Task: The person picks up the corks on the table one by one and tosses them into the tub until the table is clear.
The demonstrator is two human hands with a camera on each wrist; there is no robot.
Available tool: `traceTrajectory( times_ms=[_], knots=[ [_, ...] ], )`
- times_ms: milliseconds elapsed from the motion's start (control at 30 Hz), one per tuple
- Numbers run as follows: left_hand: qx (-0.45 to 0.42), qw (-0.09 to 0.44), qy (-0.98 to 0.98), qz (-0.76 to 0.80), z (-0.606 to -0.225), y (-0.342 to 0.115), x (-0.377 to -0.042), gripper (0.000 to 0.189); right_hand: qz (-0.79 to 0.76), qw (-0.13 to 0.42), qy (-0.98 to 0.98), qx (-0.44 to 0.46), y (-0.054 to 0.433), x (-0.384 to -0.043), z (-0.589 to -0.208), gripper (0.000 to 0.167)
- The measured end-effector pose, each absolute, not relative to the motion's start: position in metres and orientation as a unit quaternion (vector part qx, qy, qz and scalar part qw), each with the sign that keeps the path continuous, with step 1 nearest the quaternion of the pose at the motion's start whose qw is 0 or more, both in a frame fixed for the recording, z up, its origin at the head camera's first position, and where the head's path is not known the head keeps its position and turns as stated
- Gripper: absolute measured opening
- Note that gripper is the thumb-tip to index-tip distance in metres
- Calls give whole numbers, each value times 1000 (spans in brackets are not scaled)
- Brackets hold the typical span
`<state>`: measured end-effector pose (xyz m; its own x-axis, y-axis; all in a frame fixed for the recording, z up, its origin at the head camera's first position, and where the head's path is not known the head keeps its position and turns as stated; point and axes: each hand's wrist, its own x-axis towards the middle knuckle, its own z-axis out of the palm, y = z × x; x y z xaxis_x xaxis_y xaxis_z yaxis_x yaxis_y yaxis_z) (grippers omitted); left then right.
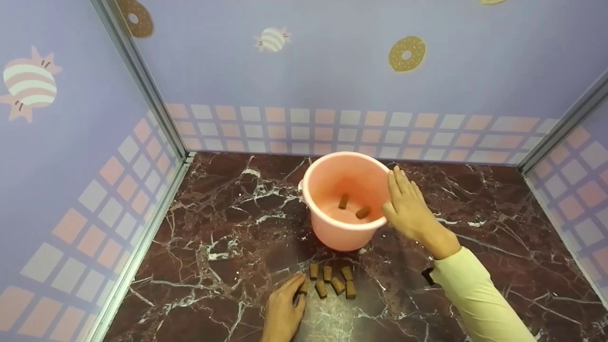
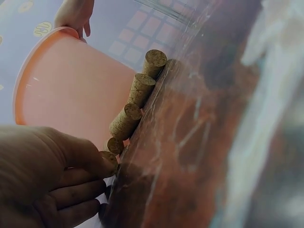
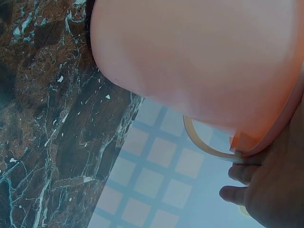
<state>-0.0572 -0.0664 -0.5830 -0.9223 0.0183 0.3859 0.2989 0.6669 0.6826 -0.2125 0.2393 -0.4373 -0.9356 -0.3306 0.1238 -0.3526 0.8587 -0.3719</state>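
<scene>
A pink plastic bucket (image 1: 343,237) stands on the marbled tabletop, its mouth tilted toward the head view. Two brown corks (image 1: 363,212) lie inside on its bottom. My right hand (image 1: 408,209) rests on the bucket's right rim with fingers extended. The right wrist view shows the bucket's side and its thin handle (image 3: 204,145) beside that hand. In front of the bucket, several tapered corks (image 1: 327,274) lie in two loose rows. My left hand (image 1: 285,306) pinches the leftmost cork (image 2: 110,159) at the table, partly hidden by thumb and fingers.
The dark red marbled tabletop (image 1: 228,266) has white veins. Lilac panels (image 1: 332,80) with printed sweets and pink-and-white squares enclose its back and sides. Metal strips (image 1: 142,80) run along the corners.
</scene>
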Motion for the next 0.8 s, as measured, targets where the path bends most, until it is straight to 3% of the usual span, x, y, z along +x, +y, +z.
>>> traceTrajectory(
  times_ms=[267, 800],
  knots=[
    [-67, 176, -902, -388, -581, -63, -59, 44, 197, 31, -964, 178, 239, -213, -438, 75],
    [-78, 232, -895, -372, -585, -61, -61, 39, 201, 31, -962, 180, 240, -213, -438, 75]
  ],
)
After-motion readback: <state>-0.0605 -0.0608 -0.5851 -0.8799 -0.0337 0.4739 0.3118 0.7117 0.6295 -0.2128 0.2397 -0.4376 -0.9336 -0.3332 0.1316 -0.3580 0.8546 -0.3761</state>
